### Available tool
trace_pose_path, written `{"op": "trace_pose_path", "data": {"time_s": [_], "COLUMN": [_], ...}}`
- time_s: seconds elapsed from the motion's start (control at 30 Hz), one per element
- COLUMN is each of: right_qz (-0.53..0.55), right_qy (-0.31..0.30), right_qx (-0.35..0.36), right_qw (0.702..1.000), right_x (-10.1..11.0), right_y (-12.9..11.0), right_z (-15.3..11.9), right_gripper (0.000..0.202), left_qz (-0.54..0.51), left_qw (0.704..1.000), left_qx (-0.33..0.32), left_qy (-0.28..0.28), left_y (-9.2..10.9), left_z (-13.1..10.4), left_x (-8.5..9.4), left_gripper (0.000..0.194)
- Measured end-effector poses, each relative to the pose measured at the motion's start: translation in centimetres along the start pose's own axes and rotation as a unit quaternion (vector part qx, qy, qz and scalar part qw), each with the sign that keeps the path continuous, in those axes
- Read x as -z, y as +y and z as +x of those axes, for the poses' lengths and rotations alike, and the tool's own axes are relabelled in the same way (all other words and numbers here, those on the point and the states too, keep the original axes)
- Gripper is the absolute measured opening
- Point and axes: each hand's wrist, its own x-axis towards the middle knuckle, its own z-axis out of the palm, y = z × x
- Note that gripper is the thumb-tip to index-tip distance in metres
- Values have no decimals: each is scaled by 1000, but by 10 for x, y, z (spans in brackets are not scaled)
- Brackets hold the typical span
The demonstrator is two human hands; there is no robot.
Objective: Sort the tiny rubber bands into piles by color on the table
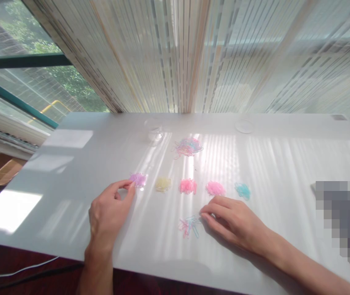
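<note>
My left hand (pixel 110 209) pinches thumb and forefinger together at the left edge of a pile of purple paper clips (pixel 138 180). Whatever lies between those fingertips is too small to make out. Beside a small loose heap of pink and blue paper clips (pixel 188 226) rests my right hand (pixel 236 219), its fingers curled and their tips close together. I cannot make out anything in them. In a row to the right of the purple pile lie yellow paper clips (pixel 163 184), coral paper clips (pixel 188 186), pink paper clips (pixel 215 188) and turquoise paper clips (pixel 242 190).
Farther back on the white table (pixel 285 164) lies a larger mixed pile of paper clips (pixel 189 146). A clear container (pixel 154 133) stands behind it to the left, and a clear round lid (pixel 244 126) to the right. A pixelated dark area (pixel 346 217) covers the right side.
</note>
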Motion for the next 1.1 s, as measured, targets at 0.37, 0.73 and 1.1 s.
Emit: {"op": "trace_pose_path", "data": {"time_s": [0.37, 0.73, 1.1], "right_qz": [7, -2, 14], "right_qy": [-10, -58, -1], "right_qx": [-12, 22, 53], "right_qw": [1000, 998, 999], "right_x": [-3, -7, -8], "right_y": [1, -3, -7], "right_z": [-3, -6, -4], "right_gripper": [22, 19, 23], "left_qz": [-125, -134, -211], "left_qw": [942, 865, 841], "left_qx": [-289, -410, -424], "left_qy": [-114, -258, -260], "left_y": [4, 36, 46], "left_z": [-26, -59, -62], "left_x": [6, -9, -6], "left_gripper": [12, 15, 14]}}
